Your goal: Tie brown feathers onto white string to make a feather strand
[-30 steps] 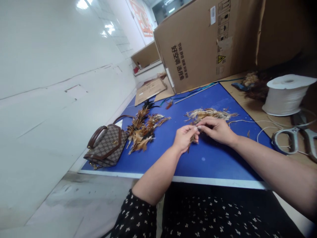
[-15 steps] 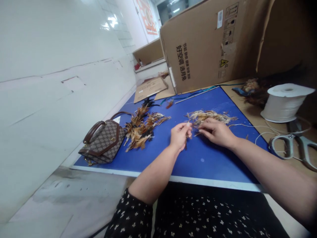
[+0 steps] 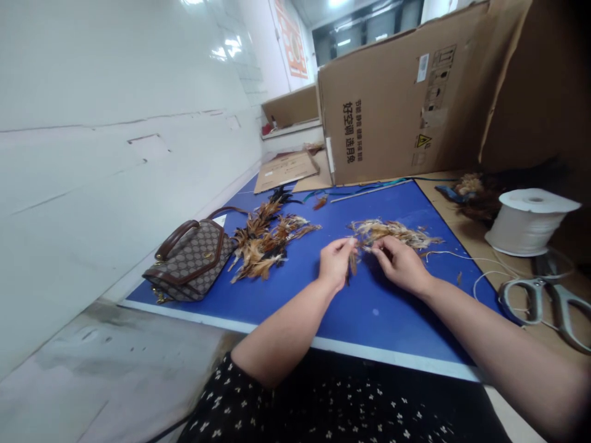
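My left hand (image 3: 335, 263) is closed in a pinch above the blue board, with brown and dark feathers (image 3: 353, 264) hanging below its fingertips. Close beside it on the right, my right hand (image 3: 401, 266) pinches what looks like the pale end of a feather (image 3: 367, 249). Just behind both hands lies a loose pile of cream and tan feathers (image 3: 392, 232). A thin pale cord (image 3: 455, 254) comes out from near my right hand toward the white spool (image 3: 526, 223).
Brown and black feather bunches (image 3: 263, 237) lie left, next to a patterned handbag (image 3: 191, 261). Large scissors (image 3: 530, 301) rest at the right by the spool. A big cardboard box (image 3: 388, 104) stands behind the blue board (image 3: 295, 295); a white wall (image 3: 115, 92) borders the left.
The whole view has tilted and shifted slightly. My right hand's fingertips have drawn in to a pinch, and the feathers under my left hand show more plainly.
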Demonstrator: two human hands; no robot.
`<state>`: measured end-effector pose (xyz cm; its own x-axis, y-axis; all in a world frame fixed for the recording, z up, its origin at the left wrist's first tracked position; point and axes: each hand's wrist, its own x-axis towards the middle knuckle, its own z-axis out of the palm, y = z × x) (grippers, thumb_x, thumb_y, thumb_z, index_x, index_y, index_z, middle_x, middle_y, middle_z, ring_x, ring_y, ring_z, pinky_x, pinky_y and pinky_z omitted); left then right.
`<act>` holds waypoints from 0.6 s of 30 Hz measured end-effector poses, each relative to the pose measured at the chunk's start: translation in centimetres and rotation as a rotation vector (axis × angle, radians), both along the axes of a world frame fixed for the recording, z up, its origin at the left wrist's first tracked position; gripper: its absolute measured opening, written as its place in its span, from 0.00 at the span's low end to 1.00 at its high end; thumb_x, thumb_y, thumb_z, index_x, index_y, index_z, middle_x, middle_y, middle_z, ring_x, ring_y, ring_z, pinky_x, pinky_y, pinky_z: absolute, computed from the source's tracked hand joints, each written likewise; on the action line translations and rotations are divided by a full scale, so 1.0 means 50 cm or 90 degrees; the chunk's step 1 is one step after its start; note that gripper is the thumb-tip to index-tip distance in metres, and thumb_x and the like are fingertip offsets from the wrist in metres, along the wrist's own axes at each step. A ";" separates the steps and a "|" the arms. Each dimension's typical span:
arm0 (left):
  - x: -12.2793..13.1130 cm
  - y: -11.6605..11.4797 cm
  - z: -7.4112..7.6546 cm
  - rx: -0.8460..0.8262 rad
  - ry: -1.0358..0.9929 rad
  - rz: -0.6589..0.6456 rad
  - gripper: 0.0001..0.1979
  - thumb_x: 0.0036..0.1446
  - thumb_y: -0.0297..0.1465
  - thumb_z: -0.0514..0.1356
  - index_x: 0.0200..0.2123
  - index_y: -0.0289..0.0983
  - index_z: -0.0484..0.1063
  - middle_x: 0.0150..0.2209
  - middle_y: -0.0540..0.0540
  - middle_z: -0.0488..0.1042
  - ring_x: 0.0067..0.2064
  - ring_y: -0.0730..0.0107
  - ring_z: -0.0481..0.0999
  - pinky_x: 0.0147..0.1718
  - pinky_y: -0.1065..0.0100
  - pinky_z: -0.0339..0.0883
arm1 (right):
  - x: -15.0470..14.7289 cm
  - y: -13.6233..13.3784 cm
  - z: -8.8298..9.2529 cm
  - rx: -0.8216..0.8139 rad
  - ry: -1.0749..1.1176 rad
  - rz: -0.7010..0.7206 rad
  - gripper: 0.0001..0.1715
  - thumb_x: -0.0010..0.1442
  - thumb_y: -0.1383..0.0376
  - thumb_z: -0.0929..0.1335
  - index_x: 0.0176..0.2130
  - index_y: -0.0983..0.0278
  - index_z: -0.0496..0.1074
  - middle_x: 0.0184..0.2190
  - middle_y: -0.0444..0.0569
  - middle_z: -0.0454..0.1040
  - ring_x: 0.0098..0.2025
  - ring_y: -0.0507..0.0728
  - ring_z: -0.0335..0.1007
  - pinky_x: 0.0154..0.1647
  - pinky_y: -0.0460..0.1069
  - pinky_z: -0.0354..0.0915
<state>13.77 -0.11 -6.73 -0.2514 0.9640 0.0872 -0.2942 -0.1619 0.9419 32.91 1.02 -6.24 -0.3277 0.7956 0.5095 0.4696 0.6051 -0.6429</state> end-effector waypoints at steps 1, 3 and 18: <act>0.006 -0.001 -0.004 0.008 0.004 -0.003 0.19 0.52 0.44 0.78 0.37 0.34 0.87 0.32 0.45 0.83 0.35 0.68 0.79 0.40 0.66 0.72 | -0.001 0.000 0.000 -0.014 0.030 0.000 0.16 0.76 0.52 0.65 0.40 0.60 0.72 0.36 0.54 0.79 0.36 0.62 0.75 0.42 0.56 0.71; 0.019 -0.003 -0.010 0.029 0.007 -0.016 0.17 0.53 0.43 0.78 0.38 0.36 0.88 0.36 0.43 0.84 0.39 0.64 0.81 0.46 0.63 0.73 | -0.007 -0.001 -0.002 -0.049 0.084 0.013 0.20 0.77 0.47 0.64 0.42 0.59 0.71 0.33 0.52 0.81 0.30 0.59 0.73 0.35 0.54 0.72; 0.045 -0.017 0.007 0.107 -0.062 -0.102 0.14 0.51 0.40 0.80 0.36 0.37 0.89 0.42 0.41 0.84 0.48 0.60 0.82 0.55 0.59 0.72 | -0.010 -0.012 0.007 -0.144 0.139 0.083 0.28 0.73 0.39 0.67 0.41 0.59 0.72 0.30 0.47 0.79 0.24 0.54 0.68 0.26 0.49 0.68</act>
